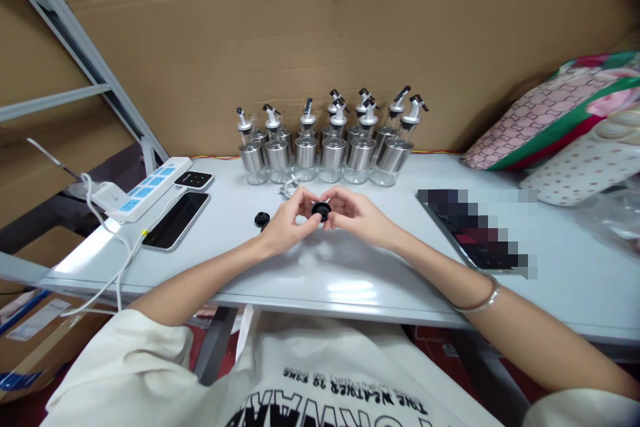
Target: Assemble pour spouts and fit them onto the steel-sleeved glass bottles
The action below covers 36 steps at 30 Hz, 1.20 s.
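Note:
Between both hands, just above the table, is a small round black stopper (321, 211). My left hand (291, 221) pinches it from the left with thumb and fingers. From the other side my right hand (353, 215) has its fingers closed around the same piece. Another black stopper (261, 219) lies on the table left of my left hand, and a further dark bit is partly hidden by that hand. Behind the hands, small silvery-clear parts (289, 187) lie in front of glass bottles (331, 153) with steel bands and lever pour spouts.
At left are a white power strip (156, 188), a small white device (194, 179), a phone (177, 221) and white cables (131, 250). A dark tablet-like device (463, 230) lies at right, near patterned bags (560, 120). Cardboard (320, 40) stands behind the table (400, 287).

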Motion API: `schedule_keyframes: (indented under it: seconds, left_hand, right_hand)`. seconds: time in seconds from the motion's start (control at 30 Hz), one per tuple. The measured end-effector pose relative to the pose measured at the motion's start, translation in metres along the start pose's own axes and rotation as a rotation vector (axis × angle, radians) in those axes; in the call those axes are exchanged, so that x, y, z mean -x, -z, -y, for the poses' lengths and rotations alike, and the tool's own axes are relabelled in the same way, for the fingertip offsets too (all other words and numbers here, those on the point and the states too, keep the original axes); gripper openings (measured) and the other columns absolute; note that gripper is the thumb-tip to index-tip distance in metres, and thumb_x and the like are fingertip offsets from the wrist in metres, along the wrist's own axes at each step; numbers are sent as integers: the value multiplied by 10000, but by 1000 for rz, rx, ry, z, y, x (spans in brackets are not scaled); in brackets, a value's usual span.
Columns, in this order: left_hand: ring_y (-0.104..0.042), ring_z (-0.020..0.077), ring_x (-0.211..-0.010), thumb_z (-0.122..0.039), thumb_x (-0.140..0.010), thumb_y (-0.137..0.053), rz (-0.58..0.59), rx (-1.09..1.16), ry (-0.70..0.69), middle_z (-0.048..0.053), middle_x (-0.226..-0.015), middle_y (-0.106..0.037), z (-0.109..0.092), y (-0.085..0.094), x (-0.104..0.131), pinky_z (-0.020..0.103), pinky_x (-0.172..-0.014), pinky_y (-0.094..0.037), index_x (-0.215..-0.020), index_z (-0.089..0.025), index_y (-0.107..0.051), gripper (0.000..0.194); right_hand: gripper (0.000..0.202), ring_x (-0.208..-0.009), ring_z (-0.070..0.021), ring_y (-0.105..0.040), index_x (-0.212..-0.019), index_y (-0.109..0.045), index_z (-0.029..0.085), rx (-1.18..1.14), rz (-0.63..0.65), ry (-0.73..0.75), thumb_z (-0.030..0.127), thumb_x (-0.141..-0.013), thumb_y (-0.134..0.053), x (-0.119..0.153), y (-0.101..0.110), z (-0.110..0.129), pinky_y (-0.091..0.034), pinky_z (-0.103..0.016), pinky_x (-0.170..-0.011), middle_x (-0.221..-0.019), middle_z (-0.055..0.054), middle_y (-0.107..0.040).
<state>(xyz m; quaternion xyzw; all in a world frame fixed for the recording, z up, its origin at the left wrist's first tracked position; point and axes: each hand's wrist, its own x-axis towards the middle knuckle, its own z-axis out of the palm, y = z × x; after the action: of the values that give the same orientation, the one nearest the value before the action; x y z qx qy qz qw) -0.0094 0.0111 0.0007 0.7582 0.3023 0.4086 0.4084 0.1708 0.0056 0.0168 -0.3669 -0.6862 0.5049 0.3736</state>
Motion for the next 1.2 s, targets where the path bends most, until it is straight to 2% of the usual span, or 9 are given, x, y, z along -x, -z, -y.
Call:
schedule_keyframes:
  seconds: [0.13, 0.27, 0.53, 0.87, 1.2]
  left_hand:
    - [-478, 106, -653, -325, -765, -594, -2, 24, 26, -33, -712, -467, -3, -2, 0, 240, -648, -425, -881, -187, -429, 244]
    - [-506, 110, -673, -302, -752, -587, 0, 60, 58, -27, -750, -493, -4, -2, 0, 252, -675, -437, -870, -192, -412, 238]
    - [-506, 109, -699, -223, -694, -576, -7, 2, 41, -20, -775, -517, -5, -2, 0, 256, -703, -432, -838, -190, -409, 222]
    - [-357, 62, -558, -161, -632, -575, -23, -47, 37, -65, -665, -419, -8, -3, 3, 183, -508, -309, -797, -190, -403, 240]
    - [-328, 59, -540, -154, -629, -563, -7, -82, -45, -72, -632, -409, -12, -3, 5, 186, -494, -273, -776, -191, -387, 232]
  right_hand:
    - [250, -615, -146, -599, -893, -533, 188, 70, -17, 34, 216, -649, -581, 0, 0, 1, -468, -285, -627, -687, 19, -618]
    - [293, -619, -149, -587, -946, -567, 169, 140, -8, 29, 239, -662, -542, -1, -1, 0, -462, -296, -645, -676, 12, -611]
    - [210, -619, -131, -540, -872, -566, 165, 252, 11, 119, 229, -674, -540, 1, 0, 0, -436, -276, -630, -707, -6, -617]
    - [144, -563, -97, -427, -832, -538, 177, 416, 50, 184, 182, -690, -510, 3, 1, 2, -333, -224, -565, -588, 61, -480]
    - [93, -547, -88, -357, -787, -497, 190, 478, 56, 203, 211, -701, -530, 6, 1, -1, -282, -207, -512, -587, 72, -410]
